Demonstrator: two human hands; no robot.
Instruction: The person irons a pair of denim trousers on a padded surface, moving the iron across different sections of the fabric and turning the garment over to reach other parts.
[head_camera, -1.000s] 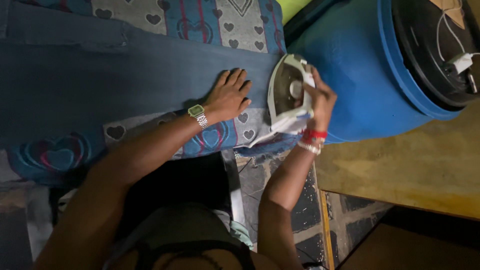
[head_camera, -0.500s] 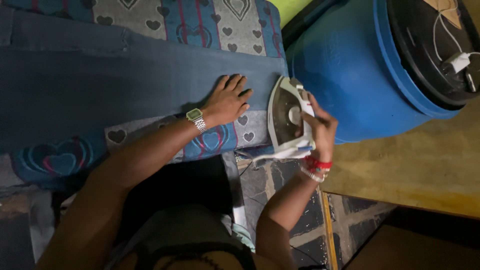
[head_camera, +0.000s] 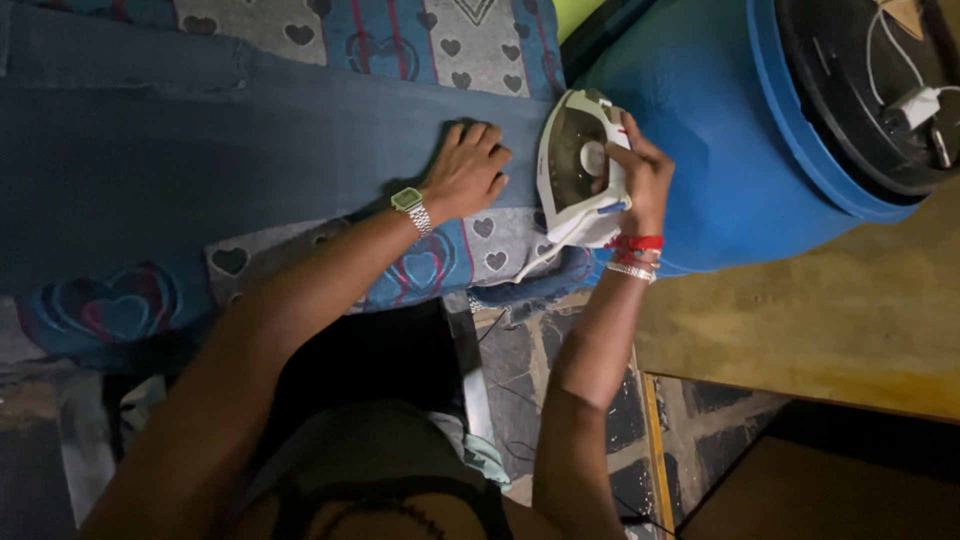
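Patterned blanket (head_camera: 440, 40): left hand (head_camera: 468, 172) flat on jeans (head_camera: 250, 140), right hand (head_camera: 645, 175) gripping iron (head_camera: 575, 160).

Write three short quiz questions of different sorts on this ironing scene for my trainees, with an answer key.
1. True or false: the left hand lies flat on the blue denim garment.
2. Multiple choice: the right hand grips a) a brush, b) a white iron, c) a bottle.
3. Fill in: the big blue ____ stands just beyond the iron.

Key:
1. True; the fingers are spread on the cloth.
2. b; the iron is tipped with its soleplate showing, at the end of the heart-patterned cover.
3. Barrel, with a black lid.
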